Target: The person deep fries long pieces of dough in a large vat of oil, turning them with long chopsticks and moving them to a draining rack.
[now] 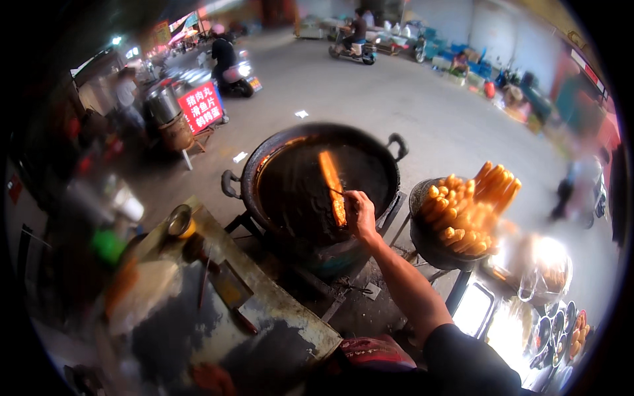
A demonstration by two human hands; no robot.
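Observation:
My right hand (360, 212) is closed above the near side of a big black wok (246, 179) with two loop handles. A thin dark stick (335, 192), perhaps one of a pair of chopsticks, runs from its fingers to a long golden fried dough stick (328, 170). That dough stick is over the dark oil (290, 191); whether it touches the oil, I cannot tell. At the lower edge, a dim, blurred shape over the worktable (297, 310) seems to be my left hand (212, 377); its fingers cannot be made out.
Right of the wok, a dark round container (426, 241) is heaped with fried dough sticks (472, 204). A cleaver (231, 287), a rod (203, 284) and a metal bowl (179, 220) lie on the worktable. A red sign (200, 107) and scooters (236, 76) are farther off.

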